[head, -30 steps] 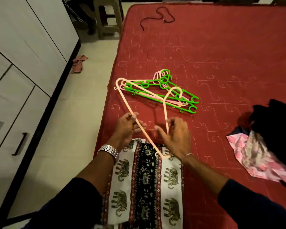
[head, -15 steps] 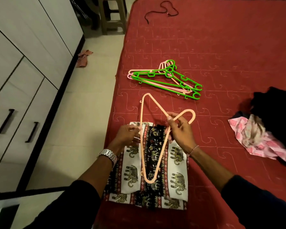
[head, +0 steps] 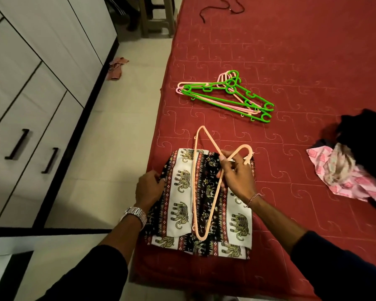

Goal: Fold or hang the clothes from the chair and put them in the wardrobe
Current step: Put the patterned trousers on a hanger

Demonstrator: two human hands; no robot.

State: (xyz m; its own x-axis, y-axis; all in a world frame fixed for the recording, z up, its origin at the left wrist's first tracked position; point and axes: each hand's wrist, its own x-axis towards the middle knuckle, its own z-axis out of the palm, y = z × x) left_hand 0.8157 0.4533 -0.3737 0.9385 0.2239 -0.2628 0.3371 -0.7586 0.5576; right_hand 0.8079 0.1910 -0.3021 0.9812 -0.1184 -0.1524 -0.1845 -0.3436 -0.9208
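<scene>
Your right hand [head: 237, 177] grips the peach hanger [head: 194, 181] at its neck, fingers curled round it, and holds it over the folded elephant-print cloth [head: 182, 205]. This cloth lies on the red bed [head: 291, 61], near its left edge. Your left hand [head: 149, 187] pinches the cloth's left edge. A pile of green and pink hangers [head: 226, 94] lies farther up the bed.

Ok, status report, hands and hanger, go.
Right hand grips peach hanger near its hook. Left hand holds folded elephant-print cloth's left edge. Hanger over cloth, nothing blocking.
</scene>
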